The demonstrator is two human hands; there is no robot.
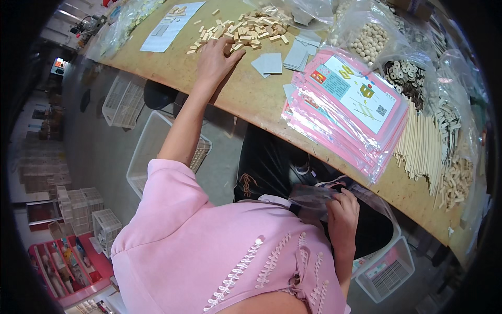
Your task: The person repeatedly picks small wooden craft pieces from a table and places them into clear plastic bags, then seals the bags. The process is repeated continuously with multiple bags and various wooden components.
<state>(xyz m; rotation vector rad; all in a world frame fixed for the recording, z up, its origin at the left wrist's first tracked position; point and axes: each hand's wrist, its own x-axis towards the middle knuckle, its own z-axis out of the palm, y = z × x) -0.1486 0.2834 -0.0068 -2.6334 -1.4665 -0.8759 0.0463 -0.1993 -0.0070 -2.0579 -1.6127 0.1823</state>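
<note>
My left hand [215,62] reaches over the table to a loose pile of small wooden blocks [251,29]. Its thumb stands apart from the fingers, whose tips touch the near edge of the pile; nothing shows in its grasp. Down at my lap, my right hand [344,216] grips a clear plastic bag [313,198] by one edge. A white sheet [168,27] with a few wooden pieces on it lies left of the pile. To the right of the pile are square grey-white cards [271,63] and more stacked cards [297,55].
Pink printed sheets in plastic sleeves [353,106] are stacked near the table edge [251,114]. Beyond are bagged wooden beads [368,41], ring-shaped pieces [404,74], wooden sticks [419,145] and small wooden pieces [457,182]. White plastic crates [143,157] stand on the floor.
</note>
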